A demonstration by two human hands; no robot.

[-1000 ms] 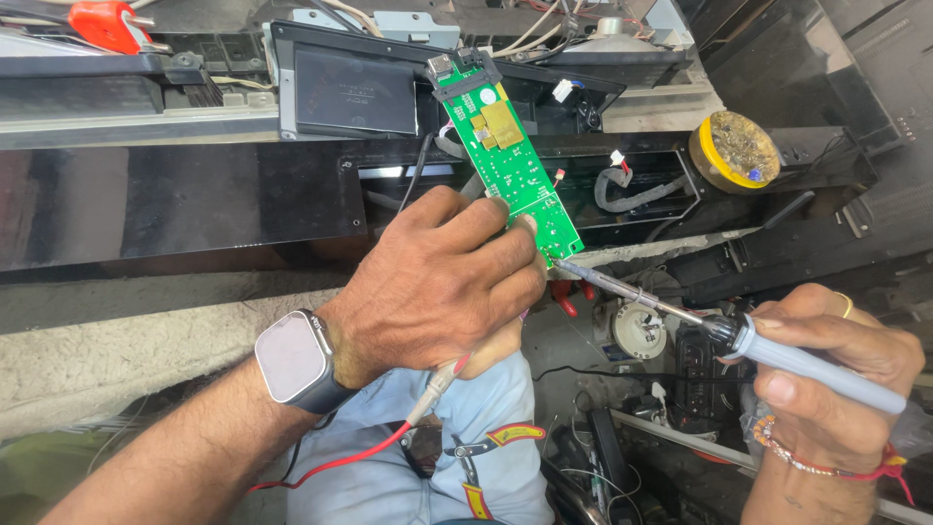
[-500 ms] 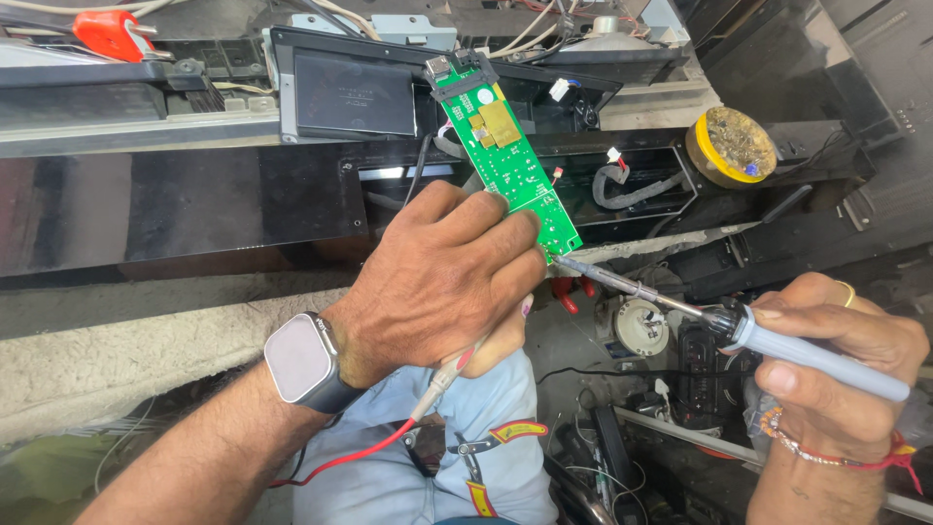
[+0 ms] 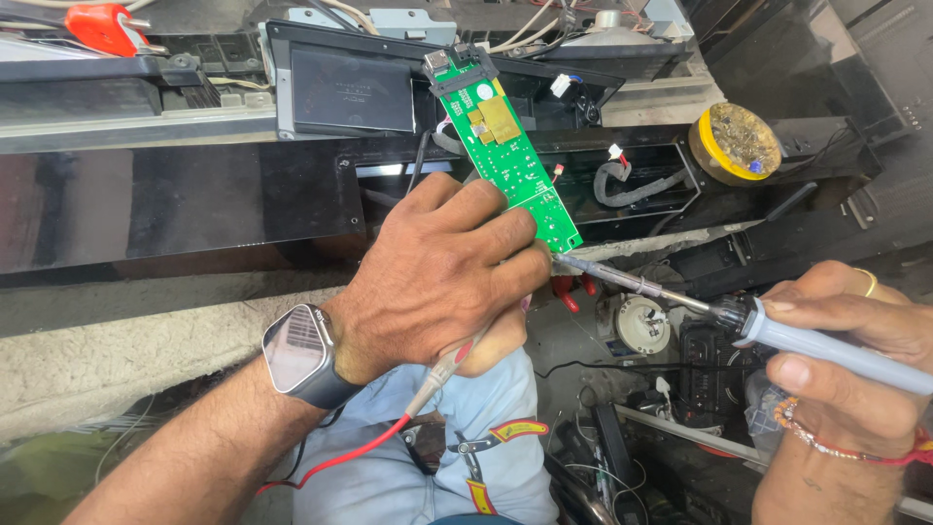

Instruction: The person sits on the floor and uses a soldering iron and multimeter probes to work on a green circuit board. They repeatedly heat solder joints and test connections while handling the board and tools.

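Cluttered workbench (image 3: pixel 146 204) of glossy black panels under bright daylight

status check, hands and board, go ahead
Left hand grips green circuit board. Right hand holds soldering iron, tip at board's lower edge. Nothing blocking.

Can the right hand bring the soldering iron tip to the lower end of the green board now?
Probably yes. The right hand holds the soldering iron, and its tip already lies at the lower corner of the green board. The left hand grips the board just beside that corner, but nothing blocks the tip.
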